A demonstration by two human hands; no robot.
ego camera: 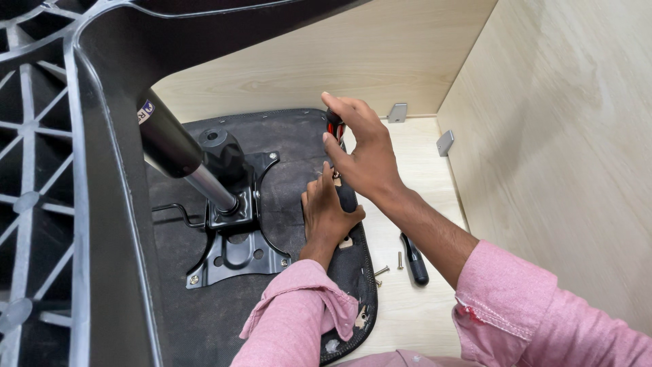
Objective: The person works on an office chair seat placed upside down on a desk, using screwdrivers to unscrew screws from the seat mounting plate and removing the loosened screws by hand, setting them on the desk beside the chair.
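Gripping the red-and-black screwdriver [335, 129] handle from above, the right hand [363, 153] is clamped round it over the upturned chair seat [285, 146]. The left hand [327, 216], fingers curled, steadies the shaft low down; keeping it upright would help. Loose screws [388, 266] lie on the desk [414, 306].

Head camera looks steeply down, close over the seat underside [272, 312].

Pale wooden floor [414, 312] carries upturned chair seat [204, 312], screws [390, 266], tool [414, 258].

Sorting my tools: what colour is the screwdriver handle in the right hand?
Red and black screwdriver handle, gripped by the right hand; head view.
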